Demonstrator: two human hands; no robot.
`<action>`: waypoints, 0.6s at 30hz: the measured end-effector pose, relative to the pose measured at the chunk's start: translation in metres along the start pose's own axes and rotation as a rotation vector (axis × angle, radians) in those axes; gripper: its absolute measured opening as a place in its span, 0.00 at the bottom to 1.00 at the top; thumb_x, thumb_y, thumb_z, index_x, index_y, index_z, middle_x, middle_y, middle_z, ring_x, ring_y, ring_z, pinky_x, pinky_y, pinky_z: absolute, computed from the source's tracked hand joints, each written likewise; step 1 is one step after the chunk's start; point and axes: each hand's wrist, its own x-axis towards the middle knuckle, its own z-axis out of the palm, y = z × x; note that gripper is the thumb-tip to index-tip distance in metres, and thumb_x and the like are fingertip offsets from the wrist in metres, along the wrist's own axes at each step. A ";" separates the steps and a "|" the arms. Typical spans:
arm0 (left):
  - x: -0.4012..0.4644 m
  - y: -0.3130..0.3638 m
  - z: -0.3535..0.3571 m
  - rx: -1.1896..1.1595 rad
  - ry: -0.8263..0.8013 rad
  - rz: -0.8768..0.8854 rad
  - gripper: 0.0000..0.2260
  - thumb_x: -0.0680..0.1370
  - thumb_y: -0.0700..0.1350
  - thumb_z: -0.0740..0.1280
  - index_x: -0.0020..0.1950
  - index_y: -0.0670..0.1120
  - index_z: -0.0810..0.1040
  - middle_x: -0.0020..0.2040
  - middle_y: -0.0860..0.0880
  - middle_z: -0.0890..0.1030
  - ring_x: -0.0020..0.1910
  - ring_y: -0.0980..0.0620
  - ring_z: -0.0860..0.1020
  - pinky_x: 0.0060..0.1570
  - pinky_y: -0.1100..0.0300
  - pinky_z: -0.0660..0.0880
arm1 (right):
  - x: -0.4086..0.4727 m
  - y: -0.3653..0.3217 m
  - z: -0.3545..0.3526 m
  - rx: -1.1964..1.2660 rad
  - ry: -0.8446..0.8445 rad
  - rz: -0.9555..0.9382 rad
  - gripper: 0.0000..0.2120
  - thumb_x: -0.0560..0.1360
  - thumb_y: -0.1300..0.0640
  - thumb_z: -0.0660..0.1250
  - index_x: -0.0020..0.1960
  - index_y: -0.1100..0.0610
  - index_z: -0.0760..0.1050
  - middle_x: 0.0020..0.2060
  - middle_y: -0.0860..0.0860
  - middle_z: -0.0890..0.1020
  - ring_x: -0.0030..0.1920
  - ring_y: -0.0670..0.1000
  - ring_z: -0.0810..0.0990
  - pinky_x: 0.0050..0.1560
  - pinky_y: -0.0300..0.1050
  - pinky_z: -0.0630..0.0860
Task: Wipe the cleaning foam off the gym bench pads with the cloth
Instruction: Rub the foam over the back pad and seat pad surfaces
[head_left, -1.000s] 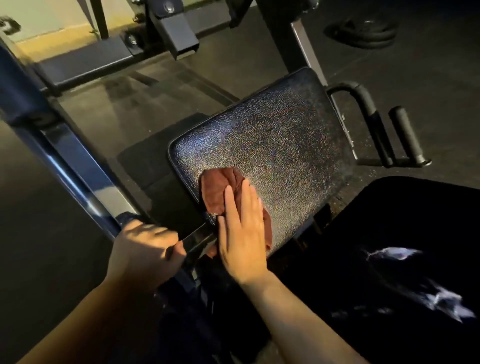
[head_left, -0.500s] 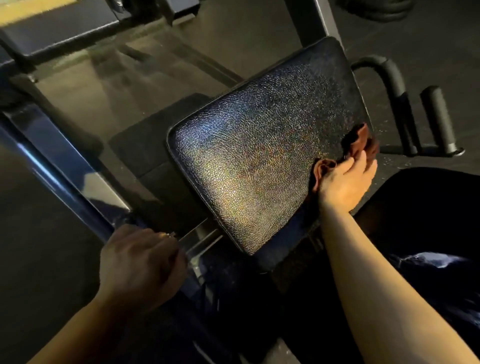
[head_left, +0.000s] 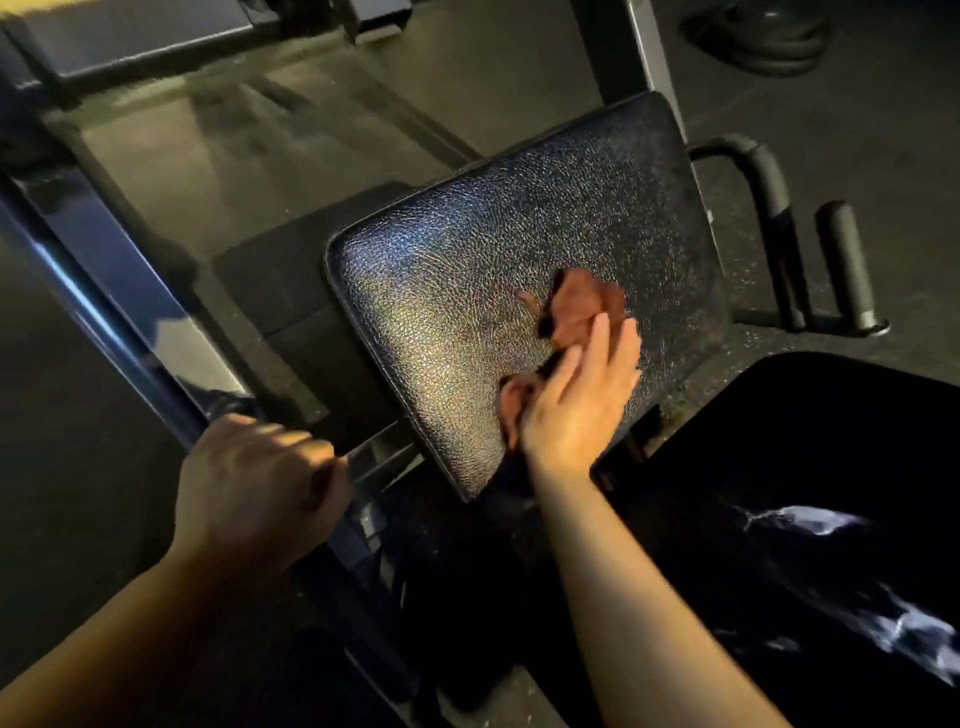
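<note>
A black textured bench pad (head_left: 457, 291) fills the middle of the view, tilted and glistening. A rust-red cloth (head_left: 579, 304) lies bunched on the pad's right half. My right hand (head_left: 576, 400) presses flat on the cloth with straight fingers, covering its lower part. My left hand (head_left: 254, 488) grips the dark blue machine frame (head_left: 104, 306) at the lower left, fingers curled round the bar. White foam streaks (head_left: 810, 519) show on a second black pad (head_left: 810, 431) at the lower right.
Two black padded handles (head_left: 847, 270) stick out to the right of the pad. A grey upright post (head_left: 623, 52) rises behind it. Weight plates (head_left: 763, 36) lie on the dark rubber floor at the top right. More frame bars cross the top left.
My right hand swept the cloth from the pad's near left corner to its right edge, and has now come back toward the middle. My left hand stayed on the frame.
</note>
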 end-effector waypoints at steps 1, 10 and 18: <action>-0.001 -0.001 0.001 -0.019 0.010 -0.006 0.18 0.74 0.51 0.57 0.24 0.49 0.68 0.23 0.50 0.71 0.23 0.46 0.73 0.35 0.56 0.70 | 0.027 0.007 0.003 -0.003 0.076 0.119 0.21 0.82 0.56 0.53 0.71 0.62 0.68 0.73 0.62 0.64 0.74 0.60 0.61 0.73 0.52 0.54; -0.005 -0.012 0.007 -0.082 0.017 0.048 0.18 0.76 0.49 0.58 0.26 0.48 0.72 0.25 0.52 0.72 0.24 0.48 0.72 0.37 0.55 0.69 | 0.030 -0.001 0.005 -0.020 0.152 0.344 0.21 0.80 0.56 0.55 0.69 0.62 0.71 0.71 0.62 0.67 0.71 0.60 0.66 0.72 0.51 0.61; -0.001 -0.006 0.002 -0.017 0.004 0.041 0.16 0.74 0.49 0.57 0.26 0.49 0.69 0.24 0.49 0.73 0.25 0.46 0.74 0.34 0.54 0.71 | -0.078 -0.076 -0.005 -0.038 -0.306 -0.555 0.26 0.76 0.59 0.61 0.74 0.59 0.64 0.74 0.58 0.62 0.75 0.59 0.57 0.75 0.52 0.54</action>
